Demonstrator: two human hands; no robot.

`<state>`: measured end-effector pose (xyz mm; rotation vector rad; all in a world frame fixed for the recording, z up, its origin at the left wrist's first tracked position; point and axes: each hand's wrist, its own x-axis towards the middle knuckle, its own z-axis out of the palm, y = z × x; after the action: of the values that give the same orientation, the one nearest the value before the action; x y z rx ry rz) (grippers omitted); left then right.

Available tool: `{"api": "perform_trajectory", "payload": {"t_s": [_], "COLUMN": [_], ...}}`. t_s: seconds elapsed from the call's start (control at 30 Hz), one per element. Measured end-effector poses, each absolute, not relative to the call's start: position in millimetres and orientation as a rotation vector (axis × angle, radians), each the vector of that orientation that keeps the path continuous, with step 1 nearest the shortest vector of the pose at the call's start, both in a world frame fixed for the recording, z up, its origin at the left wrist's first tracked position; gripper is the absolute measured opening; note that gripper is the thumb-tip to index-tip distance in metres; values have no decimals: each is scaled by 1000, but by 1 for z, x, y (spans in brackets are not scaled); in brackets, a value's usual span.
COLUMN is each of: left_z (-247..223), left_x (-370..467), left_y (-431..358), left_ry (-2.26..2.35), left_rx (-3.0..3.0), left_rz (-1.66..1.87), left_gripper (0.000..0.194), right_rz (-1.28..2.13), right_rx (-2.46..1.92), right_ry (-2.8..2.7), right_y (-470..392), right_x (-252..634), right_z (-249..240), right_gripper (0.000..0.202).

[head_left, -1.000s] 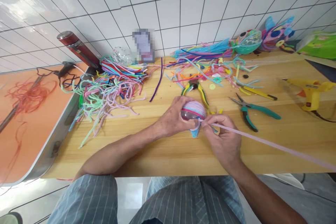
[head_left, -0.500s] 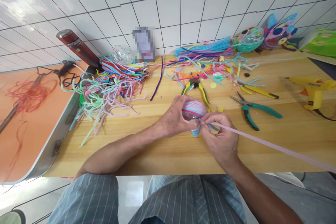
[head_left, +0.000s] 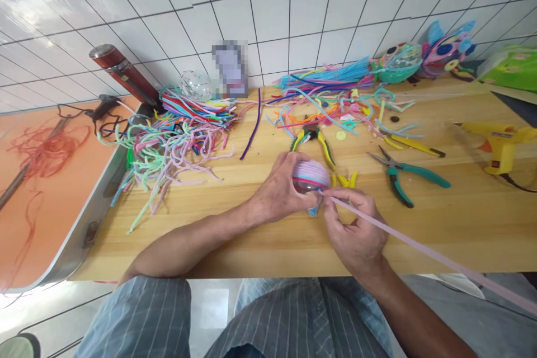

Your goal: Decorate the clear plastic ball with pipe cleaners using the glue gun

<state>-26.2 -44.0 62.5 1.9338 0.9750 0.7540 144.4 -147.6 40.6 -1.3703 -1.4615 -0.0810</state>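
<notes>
A clear ball wrapped in pink, blue and lilac strips is gripped by my left hand, fingers over its left side and thumb near its lower edge. A light blue piece pokes out below it. My right hand pinches a long pale pink strip between thumb and index finger, close to the ball's lower right side. From there the strip runs out to the lower right edge of the view. Small yellow pieces lie just beyond my right hand.
Yellow-green pliers lie behind the ball; teal pliers, a yellow cutter and a glue gun are to the right. Tangled fuzzy strips cover the left. Decorated balls, a phone and a red flask stand behind.
My right hand has shifted slightly right and down, its fingers a bit farther from the ball. The yellow pieces behind it show more fully, and the strip hangs lower at the right.
</notes>
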Motion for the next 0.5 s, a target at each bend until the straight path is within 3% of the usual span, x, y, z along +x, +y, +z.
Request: {"api": "perform_trajectory", "payload": {"t_s": [0.5], "left_z": [59], "left_x": [-25], "left_y": [-48], "left_ry": [984], "left_rx": [2087], "left_rz": [816], "left_gripper": [69], "right_rz": [-19], "right_rx": [-1287], "right_ry": [-1547], "right_y": [-155], "right_x": [144], "right_z": [42], "right_gripper": [29]}}
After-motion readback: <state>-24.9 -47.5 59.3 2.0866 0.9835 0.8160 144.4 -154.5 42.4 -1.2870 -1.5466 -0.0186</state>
